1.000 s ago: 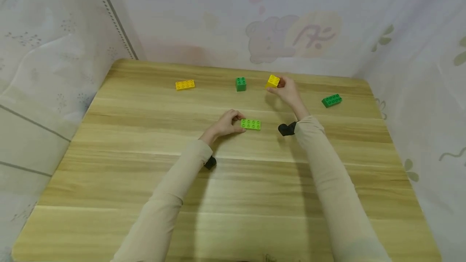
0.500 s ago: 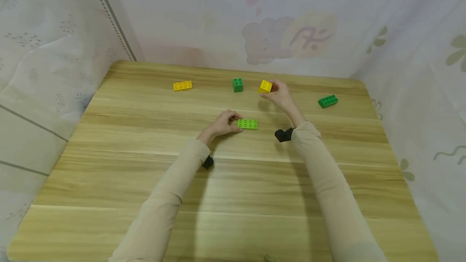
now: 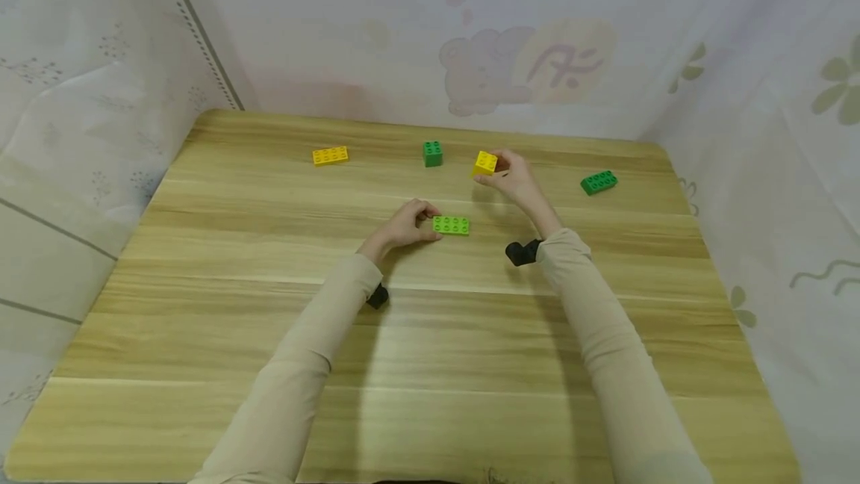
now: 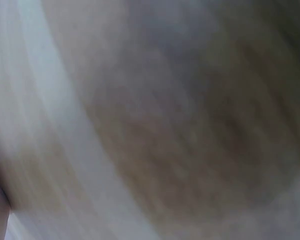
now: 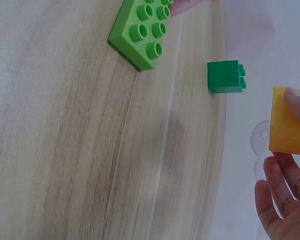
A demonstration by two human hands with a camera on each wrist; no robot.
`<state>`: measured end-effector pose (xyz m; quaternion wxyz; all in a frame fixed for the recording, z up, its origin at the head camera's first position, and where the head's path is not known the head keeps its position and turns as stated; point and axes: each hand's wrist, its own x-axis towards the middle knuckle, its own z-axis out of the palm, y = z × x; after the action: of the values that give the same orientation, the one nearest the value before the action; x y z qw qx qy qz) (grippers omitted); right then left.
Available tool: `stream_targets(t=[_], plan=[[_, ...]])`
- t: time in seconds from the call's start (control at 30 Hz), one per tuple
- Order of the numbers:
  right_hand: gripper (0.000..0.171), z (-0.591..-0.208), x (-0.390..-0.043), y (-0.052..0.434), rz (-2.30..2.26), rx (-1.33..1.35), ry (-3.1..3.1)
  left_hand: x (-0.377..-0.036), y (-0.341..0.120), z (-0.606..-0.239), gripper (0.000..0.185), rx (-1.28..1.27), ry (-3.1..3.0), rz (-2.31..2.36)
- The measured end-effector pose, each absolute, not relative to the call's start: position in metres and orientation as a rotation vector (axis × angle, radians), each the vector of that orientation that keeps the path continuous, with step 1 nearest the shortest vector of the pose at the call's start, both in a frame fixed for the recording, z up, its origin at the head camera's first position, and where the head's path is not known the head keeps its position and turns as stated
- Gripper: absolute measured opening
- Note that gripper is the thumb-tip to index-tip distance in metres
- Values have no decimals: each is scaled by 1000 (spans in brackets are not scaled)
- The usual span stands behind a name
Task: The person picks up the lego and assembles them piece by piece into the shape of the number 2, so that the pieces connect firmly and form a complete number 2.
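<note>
My right hand (image 3: 508, 172) pinches a small yellow brick (image 3: 484, 163) and holds it a little above the wooden table (image 3: 430, 334); the right wrist view shows the same yellow brick (image 5: 289, 123) between thumb and fingers. My left hand (image 3: 405, 224) rests on the table with its curled fingers against the left end of a flat light green brick (image 3: 451, 225), also seen as the light green brick (image 5: 142, 32). The left wrist view is only a blur of wood.
A small dark green square brick (image 3: 432, 153) stands just left of the yellow one, also the dark green brick (image 5: 226, 76). An orange flat brick (image 3: 330, 155) lies far left, a dark green long brick (image 3: 599, 182) far right. Patterned cloth walls surround the table.
My right hand has carried the yellow brick a little left and toward me, away from the back edge. My left hand stays at the light green brick.
</note>
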<state>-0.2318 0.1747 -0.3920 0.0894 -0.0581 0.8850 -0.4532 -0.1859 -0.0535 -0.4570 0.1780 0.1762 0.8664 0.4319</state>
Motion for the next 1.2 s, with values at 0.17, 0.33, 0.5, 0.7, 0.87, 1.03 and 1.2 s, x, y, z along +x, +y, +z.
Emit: stream_targets(t=[0.17, 0.33, 0.5, 0.7, 0.87, 1.03, 1.2], plan=[[60, -394, -228, 170, -1320, -198, 2658, -185, -55, -456, 41, 468, 2429, 1215], [59, -394, -226, 166, -1329, -223, 2665, -185, -53, -453, 41, 450, 2421, 1224], [58, -398, -223, 160, -1306, -282, 2657, -184, -53, -452, 42, 437, 2426, 1214], [60, -405, -218, 154, -1324, -336, 2626, -183, -52, -453, 42, 429, 2423, 1192], [56, -411, -214, 151, -1333, -373, 2624, -183, -52, -455, 42, 432, 2426, 1200], [53, -415, -208, 148, -1316, -345, 2604, -183, -52, -455, 42, 434, 2421, 1213], [54, -418, -202, 143, -1320, -336, 2564, -183, -52, -452, 42, 425, 2417, 1209]])
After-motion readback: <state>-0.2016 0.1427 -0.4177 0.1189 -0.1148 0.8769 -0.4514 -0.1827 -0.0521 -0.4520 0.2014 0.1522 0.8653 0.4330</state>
